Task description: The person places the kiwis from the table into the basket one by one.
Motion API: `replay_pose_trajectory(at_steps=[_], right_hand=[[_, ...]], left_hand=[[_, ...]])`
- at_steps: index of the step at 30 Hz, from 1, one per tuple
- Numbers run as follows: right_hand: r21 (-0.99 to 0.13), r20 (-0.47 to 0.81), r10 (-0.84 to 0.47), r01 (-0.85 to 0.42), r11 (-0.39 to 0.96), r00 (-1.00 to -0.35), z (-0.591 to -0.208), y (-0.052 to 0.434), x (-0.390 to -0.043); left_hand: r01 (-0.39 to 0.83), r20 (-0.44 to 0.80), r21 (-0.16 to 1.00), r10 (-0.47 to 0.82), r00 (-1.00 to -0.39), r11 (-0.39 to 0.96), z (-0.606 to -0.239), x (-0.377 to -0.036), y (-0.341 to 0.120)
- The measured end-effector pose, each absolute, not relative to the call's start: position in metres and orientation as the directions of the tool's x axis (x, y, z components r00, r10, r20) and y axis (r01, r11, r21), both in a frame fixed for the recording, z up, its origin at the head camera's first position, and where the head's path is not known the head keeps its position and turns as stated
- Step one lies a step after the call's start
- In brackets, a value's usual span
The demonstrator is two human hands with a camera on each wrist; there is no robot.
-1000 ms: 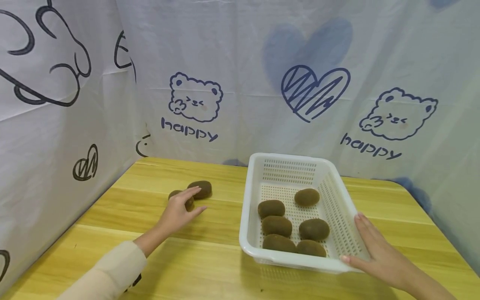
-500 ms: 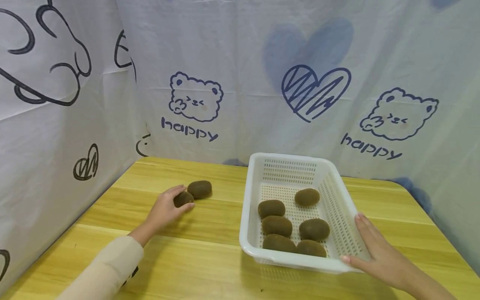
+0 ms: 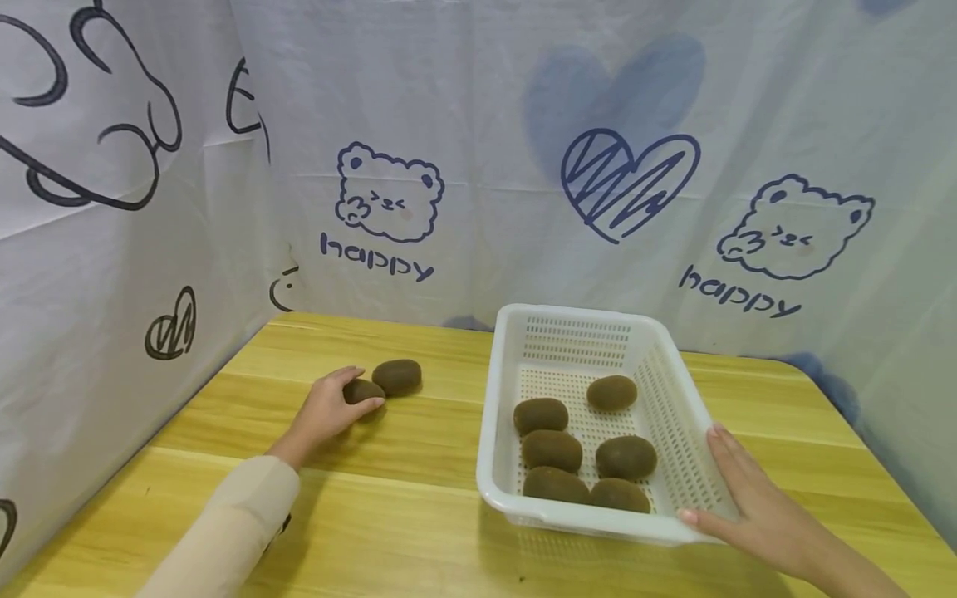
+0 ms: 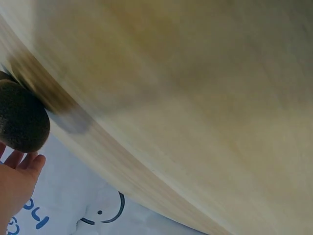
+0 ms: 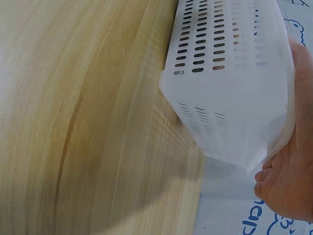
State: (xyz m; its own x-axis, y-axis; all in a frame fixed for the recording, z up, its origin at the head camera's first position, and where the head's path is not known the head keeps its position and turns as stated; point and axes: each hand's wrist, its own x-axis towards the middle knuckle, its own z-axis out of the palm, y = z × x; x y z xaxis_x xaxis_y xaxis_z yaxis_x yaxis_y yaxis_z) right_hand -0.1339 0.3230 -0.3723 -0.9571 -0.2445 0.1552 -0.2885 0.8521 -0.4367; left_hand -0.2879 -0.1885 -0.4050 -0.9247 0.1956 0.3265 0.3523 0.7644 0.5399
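On the left half of the table, my left hand (image 3: 327, 417) holds a brown kiwi (image 3: 363, 390) between thumb and fingers. A second kiwi (image 3: 398, 377) lies right behind it on the wood. The left wrist view shows the held kiwi (image 4: 22, 117) large, with fingertips at its side. My right hand (image 3: 763, 515) grips a white perforated plastic basket (image 3: 489, 399) at its front right corner, thumb on the front rim. Several kiwis (image 3: 552, 450) lie inside. From the right wrist, the basket's outer wall (image 5: 225, 88) shows, with fingers curled at the rim.
The wooden table (image 3: 404, 515) has a back edge against a white curtain (image 3: 486, 208) printed with hearts and bears. Another curtain (image 3: 112, 274) runs along the left edge. The basket stands on the table's right half.
My left hand has moved left from above the two kiwis and taken the nearer one between thumb and fingers. The right hand and the basket have stayed where they were.
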Motion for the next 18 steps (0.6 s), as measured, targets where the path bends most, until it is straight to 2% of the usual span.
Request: replay_pose_trajectory(at_steps=[18], right_hand=[[-0.446, 0.147, -0.239, -0.280, 0.850, -0.960, -0.373, 0.323, -0.134]], left_hand=[[0.348, 0.272, 0.537, 0.233, -0.934, 0.769, -0.405, -0.282, -0.203]])
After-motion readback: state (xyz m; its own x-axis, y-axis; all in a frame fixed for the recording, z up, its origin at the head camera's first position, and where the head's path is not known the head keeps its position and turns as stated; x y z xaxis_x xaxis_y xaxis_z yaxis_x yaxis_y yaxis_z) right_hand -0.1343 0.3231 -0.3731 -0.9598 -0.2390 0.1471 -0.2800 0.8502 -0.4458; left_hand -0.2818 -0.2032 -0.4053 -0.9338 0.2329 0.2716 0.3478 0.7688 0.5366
